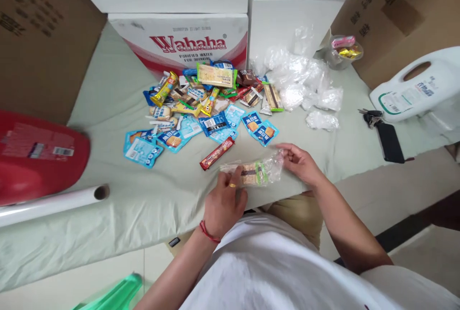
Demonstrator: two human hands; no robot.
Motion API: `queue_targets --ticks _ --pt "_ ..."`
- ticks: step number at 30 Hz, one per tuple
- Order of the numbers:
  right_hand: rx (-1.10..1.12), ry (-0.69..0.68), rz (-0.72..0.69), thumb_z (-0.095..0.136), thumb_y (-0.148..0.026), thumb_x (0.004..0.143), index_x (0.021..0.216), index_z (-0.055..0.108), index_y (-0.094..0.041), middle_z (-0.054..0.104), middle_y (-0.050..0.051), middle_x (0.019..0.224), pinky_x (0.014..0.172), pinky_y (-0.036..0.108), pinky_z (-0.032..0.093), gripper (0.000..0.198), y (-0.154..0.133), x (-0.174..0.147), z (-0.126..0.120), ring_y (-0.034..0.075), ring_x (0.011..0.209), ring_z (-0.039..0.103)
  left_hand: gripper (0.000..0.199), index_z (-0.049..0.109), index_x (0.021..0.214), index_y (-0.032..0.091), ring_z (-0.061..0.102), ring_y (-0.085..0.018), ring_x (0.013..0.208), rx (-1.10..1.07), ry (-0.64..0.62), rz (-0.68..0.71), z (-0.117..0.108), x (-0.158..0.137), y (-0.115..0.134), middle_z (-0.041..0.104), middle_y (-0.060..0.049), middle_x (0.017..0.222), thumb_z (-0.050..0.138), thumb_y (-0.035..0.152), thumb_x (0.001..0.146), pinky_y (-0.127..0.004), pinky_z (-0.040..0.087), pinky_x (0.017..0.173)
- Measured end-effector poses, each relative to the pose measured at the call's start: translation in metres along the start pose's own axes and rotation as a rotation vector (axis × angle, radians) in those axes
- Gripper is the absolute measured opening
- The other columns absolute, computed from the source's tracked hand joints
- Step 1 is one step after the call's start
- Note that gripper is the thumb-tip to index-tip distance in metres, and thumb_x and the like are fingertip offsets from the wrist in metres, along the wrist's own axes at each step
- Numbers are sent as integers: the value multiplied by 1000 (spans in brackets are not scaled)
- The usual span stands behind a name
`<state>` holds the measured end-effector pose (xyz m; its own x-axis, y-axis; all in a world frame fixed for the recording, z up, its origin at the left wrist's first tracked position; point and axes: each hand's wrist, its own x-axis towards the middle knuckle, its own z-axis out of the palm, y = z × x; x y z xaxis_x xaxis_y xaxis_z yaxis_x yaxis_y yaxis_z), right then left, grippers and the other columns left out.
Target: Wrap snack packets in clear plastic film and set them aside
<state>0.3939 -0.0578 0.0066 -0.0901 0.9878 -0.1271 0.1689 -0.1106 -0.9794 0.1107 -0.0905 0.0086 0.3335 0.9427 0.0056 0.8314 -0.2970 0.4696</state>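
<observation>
As left hand (224, 202) grips green-ended biscuit packet (251, 173) in clear plastic bag (275, 166), right hand (300, 164) pinches bag's 2 o'clock end.

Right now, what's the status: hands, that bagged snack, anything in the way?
Left hand on clear bag; right hand at its right end. Biscuit pack inside. Red snack bar just beyond, not on the bag.

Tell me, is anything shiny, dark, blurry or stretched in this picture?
Head view: highlights on the clear plastic at the right hand and on the heaped bags; the right forearm darkens toward the elbow; the green item at the bottom edge looks blurred; edges look stretched.
</observation>
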Motion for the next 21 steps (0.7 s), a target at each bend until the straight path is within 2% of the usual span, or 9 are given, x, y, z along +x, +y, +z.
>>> queue_targets --ticks 2,3,6,8,11,14,16,17,21 --pt "100 179 57 77 -48 85 104 73 -22 67 0 81 58 24 40 32 1 -6 -7 10 61 48 56 47 154 23 66 -20 79 72 -36 -31 3 0 4 59 -11 114 54 34 99 -28 49 59" --pt "145 275 72 78 -48 84 97 73 -22 63 -1 76 56 24 37 30 3 -11 -13 10 58 45 56 47 154 24 66 -19 79 98 -49 -44 4 0 6 59 -11 115 53 36 100 -27 48 58" --pt "138 475 96 79 -47 83 95 74 -24 60 -2 73 54 25 33 27 7 -33 -28 10 56 40 54 48 155 26 65 -17 76 143 -71 -65 5 3 8 59 -11 115 52 34 102 -25 46 55" --pt "1 428 108 77 -45 85 92 76 -24 60 0 75 57 25 36 23 8 -46 -31 11 61 45 54 48 155 27 64 -17 75 152 -81 -60 4 4 8 59 -10 114 52 32 102 -25 46 54" --pt "-188 190 77 74 -42 89 103 80 -25 59 1 82 61 26 39 23 6 -54 -21 12 65 46 54 48 156 27 64 -16 75 154 -88 -43 1 5 8 60 -9 112 51 32 102 -24 46 55" --pt "-254 94 36 73 -42 89 131 72 -26 53 -1 82 61 25 39 45 2 -46 -4 11 64 43 54 48 156 27 64 -16 75 164 -94 -37 1 5 8 61 -9 111 52 31 102 -24 44 55" --pt "-287 73 36 76 -42 86 137 67 -25 51 -3 79 62 25 40 55 -1 -35 3 12 65 44 54 49 156 28 65 -16 76 173 -100 -44 1 6 9 61 -8 111 53 31 102 -24 43 54" --pt "-310 61 37 76 -42 86 133 70 -23 50 -3 77 62 25 40 51 -2 -30 5 12 65 44 54 49 156 28 65 -16 76 177 -103 -49 1 6 10 61 -8 111 53 32 102 -24 43 54" --pt "-371 87 31 70 -41 91 92 77 -21 48 -3 69 62 26 38 22 -6 -29 1 12 62 42 54 48 156 30 64 -16 75 188 -110 -72 1 6 13 62 -8 112 52 32 102 -24 40 51"
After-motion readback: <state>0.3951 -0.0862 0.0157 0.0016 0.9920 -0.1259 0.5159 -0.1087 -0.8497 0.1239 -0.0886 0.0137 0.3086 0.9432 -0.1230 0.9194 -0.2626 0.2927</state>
